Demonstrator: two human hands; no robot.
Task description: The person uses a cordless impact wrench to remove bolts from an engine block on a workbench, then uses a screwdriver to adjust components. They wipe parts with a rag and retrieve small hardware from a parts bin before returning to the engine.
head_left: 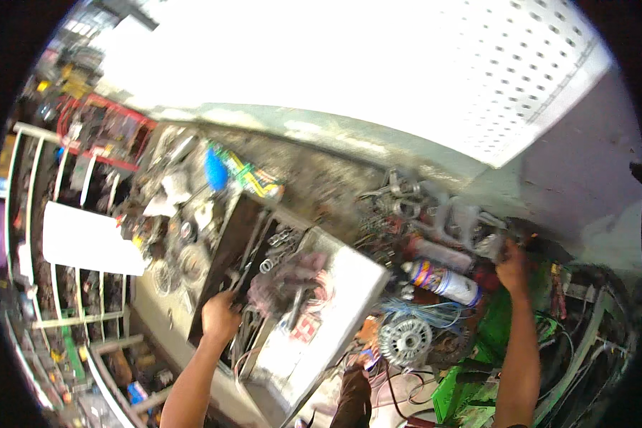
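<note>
My left hand [221, 317] reaches into an open metal tool tray [349, 274], its fingers curled among the long wrenches [246, 274] in the dark compartment. What it grips there is hidden. Over at the right, my right hand [510, 265] has its fingers closed by a grey metal part [488, 245] at the edge of a pile; blur hides whether it holds that piece. In the tray's lighter compartment lie a pinkish rag [282, 285] and a bundle of copper-coloured wire [324, 289].
A spray can [444, 283], blue wire [424, 314] and a round finned alternator housing [405, 341] lie between tray and right arm. Green metal panels [503, 324] stand at the right. A dark-clad limb [355, 396] shows below. Metal shelving [78, 317] with parts stands left.
</note>
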